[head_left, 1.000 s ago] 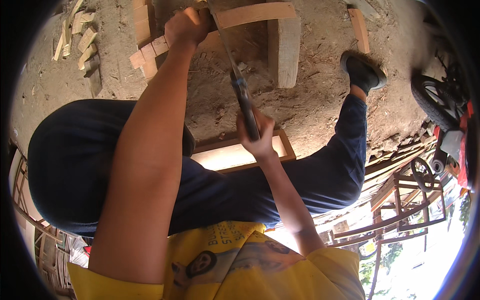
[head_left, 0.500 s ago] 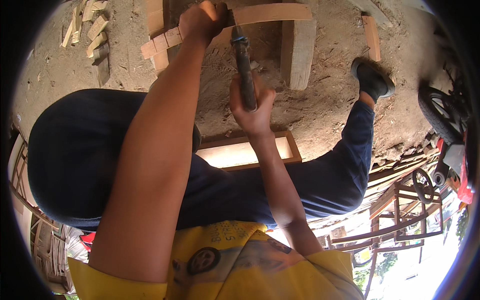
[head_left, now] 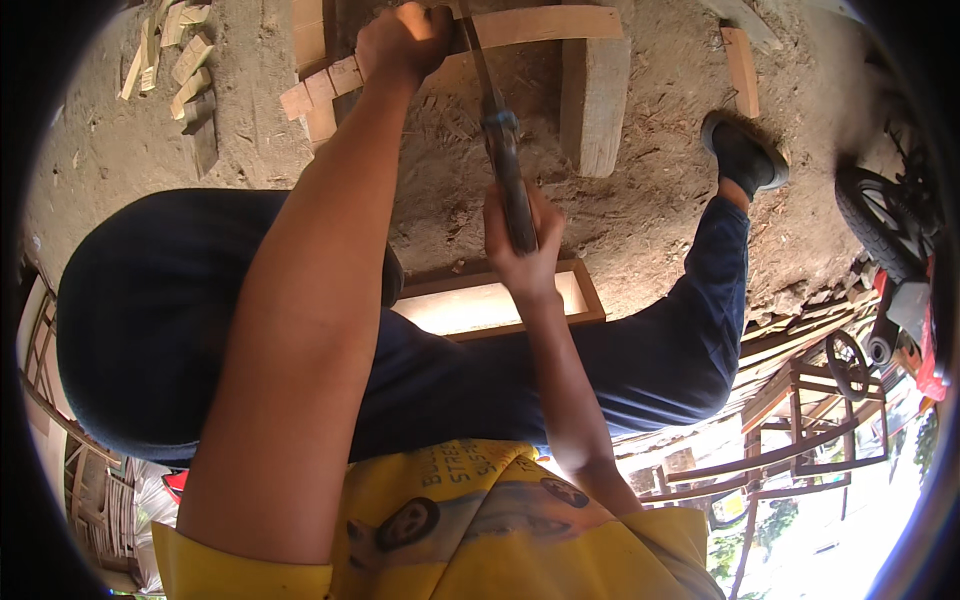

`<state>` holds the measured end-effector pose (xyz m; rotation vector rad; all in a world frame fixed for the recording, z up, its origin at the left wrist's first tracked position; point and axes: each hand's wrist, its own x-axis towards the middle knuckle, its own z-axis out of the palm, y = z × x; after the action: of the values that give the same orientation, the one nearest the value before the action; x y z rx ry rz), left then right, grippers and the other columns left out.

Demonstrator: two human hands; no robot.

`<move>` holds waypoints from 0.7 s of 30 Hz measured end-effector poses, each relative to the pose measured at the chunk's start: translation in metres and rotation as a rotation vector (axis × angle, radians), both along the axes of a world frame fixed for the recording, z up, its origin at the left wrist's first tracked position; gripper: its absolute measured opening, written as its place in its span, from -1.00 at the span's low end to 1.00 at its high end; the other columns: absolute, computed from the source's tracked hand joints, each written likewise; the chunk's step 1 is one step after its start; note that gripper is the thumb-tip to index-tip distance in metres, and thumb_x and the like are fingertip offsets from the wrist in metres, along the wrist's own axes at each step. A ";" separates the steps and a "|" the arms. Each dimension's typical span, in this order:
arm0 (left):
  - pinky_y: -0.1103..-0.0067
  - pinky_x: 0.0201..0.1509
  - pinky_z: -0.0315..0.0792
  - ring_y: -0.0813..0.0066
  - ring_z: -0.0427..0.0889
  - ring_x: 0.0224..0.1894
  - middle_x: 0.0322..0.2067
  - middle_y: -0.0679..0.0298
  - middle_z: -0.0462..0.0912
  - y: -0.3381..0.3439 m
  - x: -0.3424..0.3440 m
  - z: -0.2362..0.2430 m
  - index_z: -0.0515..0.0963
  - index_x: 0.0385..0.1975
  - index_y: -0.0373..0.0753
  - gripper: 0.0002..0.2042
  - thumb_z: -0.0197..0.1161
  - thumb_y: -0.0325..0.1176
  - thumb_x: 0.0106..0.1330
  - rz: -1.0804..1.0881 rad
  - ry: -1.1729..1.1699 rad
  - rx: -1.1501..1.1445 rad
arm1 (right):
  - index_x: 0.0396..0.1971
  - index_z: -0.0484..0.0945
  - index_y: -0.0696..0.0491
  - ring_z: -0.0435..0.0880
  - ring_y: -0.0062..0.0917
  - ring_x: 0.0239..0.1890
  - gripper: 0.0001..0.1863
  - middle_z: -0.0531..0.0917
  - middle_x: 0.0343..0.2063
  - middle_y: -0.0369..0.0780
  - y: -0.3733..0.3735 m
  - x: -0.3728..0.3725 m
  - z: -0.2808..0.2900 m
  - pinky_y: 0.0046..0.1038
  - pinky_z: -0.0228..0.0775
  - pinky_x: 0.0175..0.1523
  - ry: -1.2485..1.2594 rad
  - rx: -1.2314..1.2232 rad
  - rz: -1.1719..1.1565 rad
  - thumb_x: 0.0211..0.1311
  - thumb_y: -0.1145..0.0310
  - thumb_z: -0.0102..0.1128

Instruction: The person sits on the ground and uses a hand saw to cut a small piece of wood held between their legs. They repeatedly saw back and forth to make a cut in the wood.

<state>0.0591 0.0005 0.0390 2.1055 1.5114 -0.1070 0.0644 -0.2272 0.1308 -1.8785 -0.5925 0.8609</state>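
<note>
A hand saw is held in the right hand. The grip of that hand is closed tight around the dark handle of the saw. From the grip, the thin blade runs up and away to a curved wooden strip. The blade meets the strip at its far end, just beside the left hand.

The left hand is pressed down on the wood there. Its grip is closed, with the fingers curled over the wood next to the strip.

Just to the right of the saw blade, a thick wooden block lies on the dirt ground. Right below the right hand, a flat wooden frame lies on the ground. Small wood offcuts are piled far to the left of the left hand. A dark shoe is seen well to the right of the right hand. The legs are covered by dark blue trousers.
</note>
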 end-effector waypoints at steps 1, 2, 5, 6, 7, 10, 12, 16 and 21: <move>0.22 -0.20 0.46 -0.02 0.63 -0.27 -0.37 -0.08 0.63 0.000 0.001 0.000 0.59 -0.39 -0.36 -0.59 0.02 -0.07 0.25 0.010 -0.001 -0.003 | -0.42 0.51 0.23 0.46 -0.74 -0.66 -0.94 0.43 -0.76 -0.32 -0.029 -0.013 -0.002 -0.58 0.27 -0.58 -0.092 0.022 0.011 0.19 0.55 0.12; 0.22 -0.20 0.46 -0.02 0.63 -0.28 -0.37 -0.08 0.63 -0.001 0.002 0.000 0.59 -0.39 -0.36 -0.59 0.03 -0.06 0.25 0.026 0.003 -0.004 | -0.42 0.51 0.23 0.45 -0.74 -0.66 -0.94 0.43 -0.76 -0.32 -0.043 -0.018 0.002 -0.57 0.26 -0.58 -0.107 0.030 0.011 0.19 0.55 0.12; 0.23 -0.20 0.47 -0.01 0.63 -0.29 -0.34 -0.06 0.64 -0.010 0.003 0.012 0.59 -0.37 -0.35 -0.61 0.01 -0.09 0.26 0.051 -0.054 0.006 | -0.42 0.50 0.23 0.41 -0.76 -0.67 -0.94 0.41 -0.76 -0.33 -0.062 -0.029 0.012 -0.56 0.25 -0.59 -0.072 0.003 -0.026 0.20 0.55 0.13; 0.23 -0.21 0.47 -0.01 0.63 -0.29 -0.34 -0.06 0.64 -0.006 0.005 0.012 0.59 -0.36 -0.34 -0.61 0.01 -0.09 0.27 0.030 -0.010 -0.034 | -0.42 0.50 0.23 0.39 -0.76 -0.67 -0.94 0.41 -0.76 -0.34 -0.056 -0.029 0.008 -0.56 0.24 -0.59 -0.077 -0.006 -0.029 0.20 0.55 0.13; 0.23 -0.21 0.47 -0.01 0.63 -0.29 -0.34 -0.05 0.64 0.000 0.008 0.012 0.60 -0.35 -0.33 -0.61 0.00 -0.10 0.28 0.009 0.033 -0.073 | -0.44 0.49 0.22 0.38 -0.77 -0.67 -0.93 0.41 -0.76 -0.34 -0.031 -0.022 0.000 -0.57 0.23 -0.60 -0.070 -0.003 -0.021 0.20 0.54 0.13; 0.23 -0.23 0.47 -0.01 0.63 -0.30 -0.34 -0.04 0.64 0.000 0.006 0.009 0.60 -0.32 -0.31 -0.61 -0.03 -0.09 0.31 -0.016 0.055 -0.060 | -0.50 0.44 0.20 0.36 -0.81 -0.68 -0.88 0.42 -0.76 -0.36 0.018 -0.005 -0.004 -0.59 0.18 -0.63 0.016 0.005 -0.017 0.21 0.52 0.14; 0.22 -0.25 0.47 -0.01 0.62 -0.31 -0.35 -0.04 0.64 0.001 0.002 0.007 0.59 -0.32 -0.30 -0.60 -0.03 -0.07 0.32 -0.010 0.026 -0.056 | -0.53 0.42 0.19 0.36 -0.83 -0.68 -0.85 0.42 -0.76 -0.37 0.016 0.002 0.001 -0.60 0.16 -0.64 -0.003 -0.004 -0.034 0.21 0.51 0.14; 0.21 -0.29 0.46 -0.01 0.62 -0.33 -0.37 -0.03 0.64 -0.003 -0.002 -0.009 0.59 -0.34 -0.29 -0.57 -0.02 -0.01 0.31 -0.028 -0.054 -0.016 | -0.19 0.55 0.32 0.53 -0.69 -0.54 -0.78 0.56 -0.59 -0.24 -0.070 -0.022 0.014 -0.59 0.38 -0.44 0.055 -0.014 0.011 0.14 0.60 0.15; 0.21 -0.34 0.46 0.00 0.62 -0.37 -0.38 -0.02 0.64 0.001 0.002 -0.011 0.59 -0.36 -0.26 -0.55 -0.05 0.03 0.29 -0.043 -0.035 -0.008 | -0.44 0.50 0.26 0.45 -0.75 -0.64 -0.95 0.47 -0.71 -0.31 0.004 0.005 -0.010 -0.59 0.27 -0.56 0.042 0.013 0.023 0.16 0.59 0.14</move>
<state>0.0610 0.0018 0.0281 2.1228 1.4437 -0.0914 0.0697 -0.2235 0.1204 -1.8407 -0.5934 0.9070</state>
